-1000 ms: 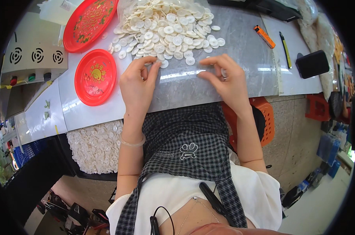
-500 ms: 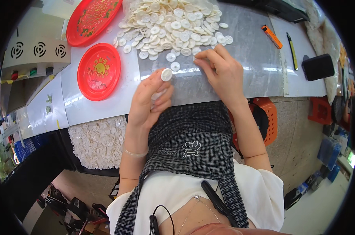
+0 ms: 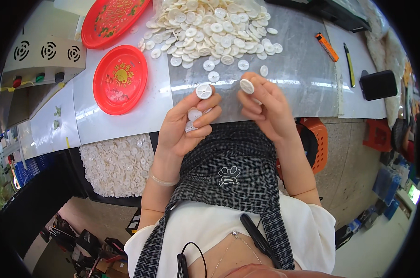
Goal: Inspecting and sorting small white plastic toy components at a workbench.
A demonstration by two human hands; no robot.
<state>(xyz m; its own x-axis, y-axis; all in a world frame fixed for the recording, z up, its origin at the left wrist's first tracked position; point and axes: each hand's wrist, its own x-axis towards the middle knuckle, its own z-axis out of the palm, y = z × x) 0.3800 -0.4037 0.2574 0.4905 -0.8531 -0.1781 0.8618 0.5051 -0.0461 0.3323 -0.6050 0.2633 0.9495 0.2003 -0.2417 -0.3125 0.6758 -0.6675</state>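
Observation:
Between the thumb and fingertips of my left hand is a white plastic gear, its toothed rim and spokes facing up. More white gears lie against the palm, partly covered by the curled fingers. My right hand pinches another white gear, tilted, a short way to the right of the left hand's gear. Both hands are above the front part of the grey table. Just beyond them, a few loose gears lie in front of a large heap of gears.
Two red plates sit left of the heap, near a grey machine with knobs. To the right lie an orange box cutter, a yellow-black pen-like tool and a black rectangular device. A black bin full of white parts stands below the table edge.
My right hand has drawn back from the front of the heap with a gear in its fingers. My left hand has moved slightly right and turned, showing the gears in its palm.

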